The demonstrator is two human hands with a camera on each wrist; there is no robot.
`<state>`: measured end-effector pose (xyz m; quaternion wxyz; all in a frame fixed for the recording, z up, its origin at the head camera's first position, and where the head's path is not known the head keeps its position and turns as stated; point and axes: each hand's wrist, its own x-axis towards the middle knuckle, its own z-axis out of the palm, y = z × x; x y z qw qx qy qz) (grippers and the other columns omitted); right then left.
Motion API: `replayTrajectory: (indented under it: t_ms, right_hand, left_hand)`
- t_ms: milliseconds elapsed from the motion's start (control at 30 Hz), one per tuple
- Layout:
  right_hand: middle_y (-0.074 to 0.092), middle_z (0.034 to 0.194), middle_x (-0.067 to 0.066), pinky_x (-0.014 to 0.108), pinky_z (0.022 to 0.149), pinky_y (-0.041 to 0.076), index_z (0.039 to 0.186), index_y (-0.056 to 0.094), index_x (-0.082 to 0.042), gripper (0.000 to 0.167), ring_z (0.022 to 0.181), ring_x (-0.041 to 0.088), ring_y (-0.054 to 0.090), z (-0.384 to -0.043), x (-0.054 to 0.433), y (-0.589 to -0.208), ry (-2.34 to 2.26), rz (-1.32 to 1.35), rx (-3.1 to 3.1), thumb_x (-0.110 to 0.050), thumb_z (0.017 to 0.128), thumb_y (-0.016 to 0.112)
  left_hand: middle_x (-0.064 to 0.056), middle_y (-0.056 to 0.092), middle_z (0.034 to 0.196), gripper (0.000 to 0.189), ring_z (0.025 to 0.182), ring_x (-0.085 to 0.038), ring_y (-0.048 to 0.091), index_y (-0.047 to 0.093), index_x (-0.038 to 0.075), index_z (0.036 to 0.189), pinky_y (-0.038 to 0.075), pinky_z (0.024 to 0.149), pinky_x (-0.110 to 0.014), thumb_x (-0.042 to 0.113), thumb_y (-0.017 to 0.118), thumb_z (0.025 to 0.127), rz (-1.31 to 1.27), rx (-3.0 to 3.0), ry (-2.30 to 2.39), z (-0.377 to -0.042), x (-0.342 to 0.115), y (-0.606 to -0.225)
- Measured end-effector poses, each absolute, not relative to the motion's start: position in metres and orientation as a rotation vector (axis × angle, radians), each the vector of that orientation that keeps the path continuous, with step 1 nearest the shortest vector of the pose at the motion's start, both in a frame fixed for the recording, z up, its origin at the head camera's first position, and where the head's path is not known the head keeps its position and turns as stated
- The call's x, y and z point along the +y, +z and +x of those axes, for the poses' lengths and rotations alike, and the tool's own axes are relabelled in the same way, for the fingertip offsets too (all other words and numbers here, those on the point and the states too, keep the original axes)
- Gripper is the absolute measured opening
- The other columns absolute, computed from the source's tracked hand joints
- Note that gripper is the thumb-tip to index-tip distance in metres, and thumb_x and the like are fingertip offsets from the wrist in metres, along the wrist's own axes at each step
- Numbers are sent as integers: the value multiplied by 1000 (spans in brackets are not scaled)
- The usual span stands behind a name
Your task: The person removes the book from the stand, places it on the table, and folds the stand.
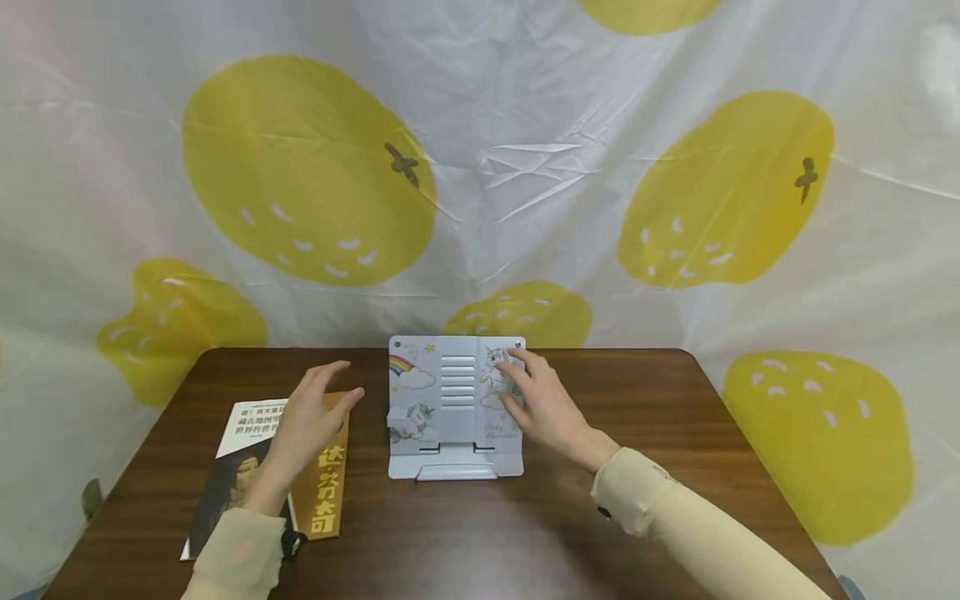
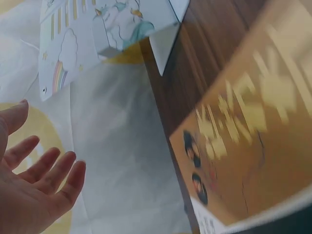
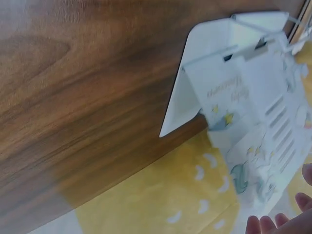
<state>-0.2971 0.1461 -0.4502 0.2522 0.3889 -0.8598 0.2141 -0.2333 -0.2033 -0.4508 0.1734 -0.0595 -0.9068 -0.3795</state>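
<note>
Black book (image 1: 225, 479): lay flat on the left of the desk (image 1: 600, 525), beside the orange one; the left sleeve (image 1: 236, 546) hung over its near end, and a low sweep could have shoved it askew.
Left grip (image 1: 307, 417): released, thumb and fingers apart, holding nothing, above the books' right side; coming down there, it risked catching a cover instead of the stand.
Orange book (image 1: 326, 492): lay near the stand; a leftward slide of the stand might have bumped its edge.
Stand (image 1: 457, 425): stood raised mid-desk, toward the far edge, before the curtain (image 1: 540, 233); a hard push high up could have folded or toppled it backward, seemingly the chief danger.
Right grip (image 1: 551, 408): loose, grasping nothing, fingers at the stand's right half, contact impossible to tell; pressing from that side alone could have twisted the stand.
</note>
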Motion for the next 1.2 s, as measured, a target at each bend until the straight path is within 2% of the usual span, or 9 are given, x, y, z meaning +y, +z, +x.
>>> replayTrajectory:
  t_ms: [167,433,633,800,933,1067,1200]
  right_hand:
    - [46,135,23,54,97,41,129,58,-4,41,121,37,47,-309,148,-449,702,935,-2343,-12,90,70]
    - [44,132,22,44,102,40,132,52,-1,50,122,33,46,-324,134,-458,966,704,-2235,-10,87,73]
    - [46,128,18,44,92,47,132,53,-3,51,111,30,51,-335,124,-464,1137,565,-2154,-13,87,75]
    - [54,116,15,43,89,46,124,59,-2,44,105,28,53,-340,120,-467,1216,474,-2081,-13,85,77]
    - [55,107,16,43,84,49,118,61,1,40,99,31,55,-345,118,-469,1247,462,-2047,-12,85,78]
    - [55,103,18,42,76,53,113,63,0,35,93,29,56,-349,116,-472,1267,443,-2042,-13,84,79]
    - [55,102,19,37,74,52,106,64,0,32,88,25,55,-351,115,-472,1252,413,-2038,-13,82,80]
  left_hand:
    - [-18,51,133,52,116,-36,52,51,5,138,47,87,-52,29,68,94,-162,-2495,-1142,-248,-187,-453]
    - [-21,53,124,55,106,-35,57,52,-2,134,52,77,-46,17,76,87,-146,-2338,-1214,-264,-161,-456]
    - [-20,52,122,59,102,-31,57,53,-1,133,52,73,-41,14,80,83,-116,-2257,-1258,-275,-145,-461]
    - [-19,55,117,59,97,-28,58,54,-1,132,50,72,-35,14,81,82,-94,-2227,-1256,-282,-136,-468]
    - [-20,54,119,64,94,-27,58,51,0,137,50,70,-35,13,81,82,-60,-2218,-1267,-283,-130,-470]
    - [-19,50,128,71,97,-27,54,44,3,145,47,76,-37,16,79,84,-24,-2256,-1307,-285,-127,-470]
    - [-19,48,130,72,101,-30,52,42,4,146,45,85,-42,17,78,85,-27,-2268,-1327,-288,-124,-470]
